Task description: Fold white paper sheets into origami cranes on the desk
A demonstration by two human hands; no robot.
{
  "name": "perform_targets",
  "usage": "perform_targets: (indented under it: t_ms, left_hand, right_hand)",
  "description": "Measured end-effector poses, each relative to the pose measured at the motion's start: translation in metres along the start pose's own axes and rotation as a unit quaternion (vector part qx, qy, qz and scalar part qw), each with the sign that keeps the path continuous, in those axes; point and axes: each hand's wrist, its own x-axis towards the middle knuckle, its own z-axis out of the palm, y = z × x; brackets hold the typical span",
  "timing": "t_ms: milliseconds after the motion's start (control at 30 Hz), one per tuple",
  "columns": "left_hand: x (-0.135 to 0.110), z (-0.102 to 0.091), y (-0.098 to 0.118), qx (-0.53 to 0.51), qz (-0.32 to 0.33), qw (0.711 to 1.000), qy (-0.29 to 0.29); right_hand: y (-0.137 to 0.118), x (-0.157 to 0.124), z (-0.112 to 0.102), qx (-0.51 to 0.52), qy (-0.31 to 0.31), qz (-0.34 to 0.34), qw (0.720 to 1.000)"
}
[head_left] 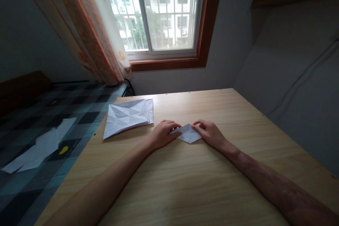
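Left hand (165, 132): grip closed, thumb and fingers pinching folded paper (189, 135) at its 9 o'clock corner. Right hand (210, 134): grip closed too, pinching at about 2 o'clock. Folded paper between hands, on table (185, 176) or just above; cannot tell which. Side corners partly hidden by fingers; fold layers unclear. Creased sheets (129, 113) at 10 o'clock, count hard to make out. Forearms (127, 169) cut off at picture edge.
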Motion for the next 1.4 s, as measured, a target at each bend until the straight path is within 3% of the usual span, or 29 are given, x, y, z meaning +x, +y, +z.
perform_targets:
  t_ms: [167,300,400,700,833,933,1133,1400]
  left_hand:
    - [0.0,-0.001,0.0,0.029,0.054,0.998,0.033]
    - [0.0,-0.005,0.006,0.008,0.119,0.992,-0.035]
    - [-0.001,-0.008,0.012,0.009,0.129,0.99,-0.057]
    - [-0.001,-0.008,0.02,0.072,0.134,0.987,-0.052]
    - [-0.002,-0.005,0.02,0.087,0.145,0.985,-0.038]
    - [-0.002,-0.005,0.02,0.068,0.151,0.985,-0.039]
    - [0.0,-0.002,0.023,0.006,0.083,0.996,-0.022]
    - [0.0,0.001,0.025,0.017,0.037,0.999,-0.018]
  right_hand:
    - [0.002,-0.001,0.001,-0.138,0.035,-0.109,0.984]
    - [0.002,-0.003,0.002,-0.191,0.025,-0.187,0.963]
    - [0.001,-0.004,0.001,-0.197,-0.007,-0.238,0.951]
    - [-0.021,-0.01,-0.017,-0.202,-0.103,-0.287,0.931]
    - [-0.019,-0.009,-0.014,-0.206,-0.082,-0.31,0.924]
    - [-0.014,-0.008,-0.008,-0.164,-0.062,-0.297,0.939]
    - [-0.009,-0.005,-0.004,-0.042,-0.069,-0.175,0.981]
    - [-0.01,-0.005,-0.003,0.003,-0.071,-0.112,0.991]
